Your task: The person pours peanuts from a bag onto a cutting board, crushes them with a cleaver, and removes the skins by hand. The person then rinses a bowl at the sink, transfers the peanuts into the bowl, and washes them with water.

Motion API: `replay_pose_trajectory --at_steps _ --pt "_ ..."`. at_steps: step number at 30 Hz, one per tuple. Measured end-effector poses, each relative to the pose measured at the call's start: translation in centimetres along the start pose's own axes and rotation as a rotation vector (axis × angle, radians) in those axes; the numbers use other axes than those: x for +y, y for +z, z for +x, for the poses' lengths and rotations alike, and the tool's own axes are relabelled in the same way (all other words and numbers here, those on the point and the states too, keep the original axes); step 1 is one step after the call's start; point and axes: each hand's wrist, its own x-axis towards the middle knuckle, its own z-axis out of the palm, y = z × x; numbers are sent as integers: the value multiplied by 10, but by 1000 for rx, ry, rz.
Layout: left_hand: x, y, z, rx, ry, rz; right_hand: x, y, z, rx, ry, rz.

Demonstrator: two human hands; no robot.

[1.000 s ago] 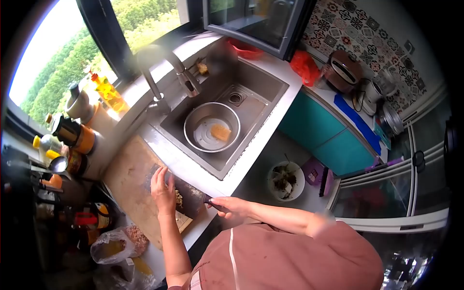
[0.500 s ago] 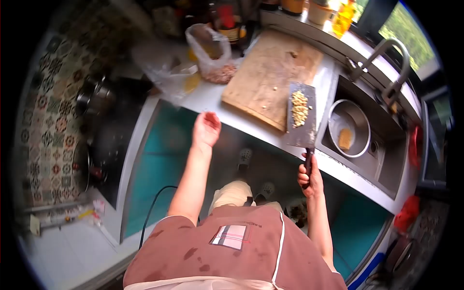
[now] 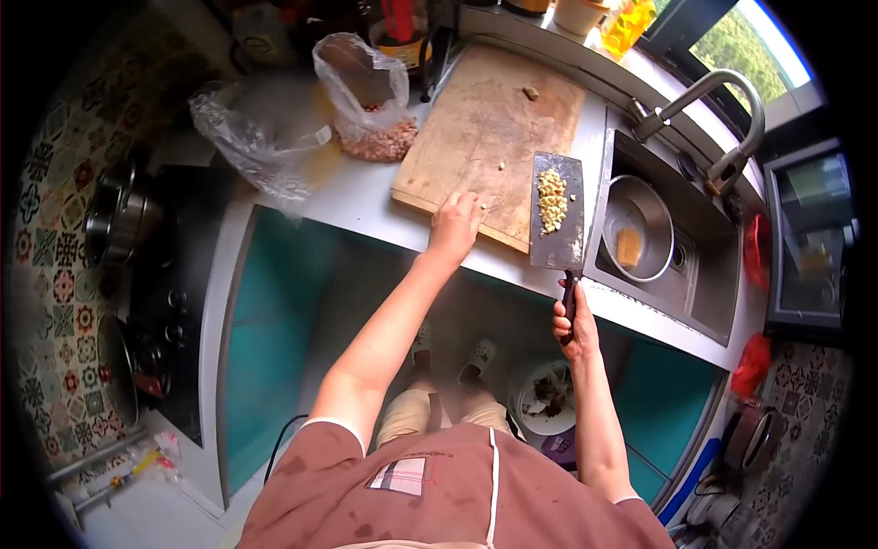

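Observation:
My right hand (image 3: 574,322) is closed around the dark handle of a cleaver (image 3: 569,240). The broad blade lies flat-side up over the right edge of a wooden cutting board (image 3: 485,110), bearing a heap of chopped pale bits, perhaps garlic (image 3: 551,199). My left hand (image 3: 455,224) is at the board's front edge, fingers stretched forward and a little apart. A small pale bit lies right at its fingertips. Another pale bit (image 3: 501,166) and a brownish piece (image 3: 530,93) rest farther back on the board.
Left of the board are a plastic bag of pinkish minced meat (image 3: 377,142) and a crumpled clear bag (image 3: 261,146). The sink at right holds a metal basin (image 3: 665,206) with a sponge (image 3: 628,247), below a faucet (image 3: 704,87). A stove with a pot (image 3: 123,220) stands far left.
My left hand has moved right and forward, from in front of the counter to the board's front edge. My right hand still holds the cleaver with the chopped bits. The camera view has shifted.

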Motion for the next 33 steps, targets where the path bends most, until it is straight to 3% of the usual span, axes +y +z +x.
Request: replay_pose_trajectory --at_steps 4,8,11,18,24,33 --pt "-5 26 33 -112 46 76 8 11 4 37 -48 -19" --pt "-6 44 67 10 72 48 13 28 5 56 -79 -42" --pt "0 48 82 -127 55 92 20 43 5 67 -74 -55" --pt "-2 43 64 -80 152 103 41 77 8 58 -53 -49" --pt "6 29 55 -115 54 19 46 78 13 7 -16 33" --pt "13 28 85 -170 217 166 12 83 22 -7 42 47"
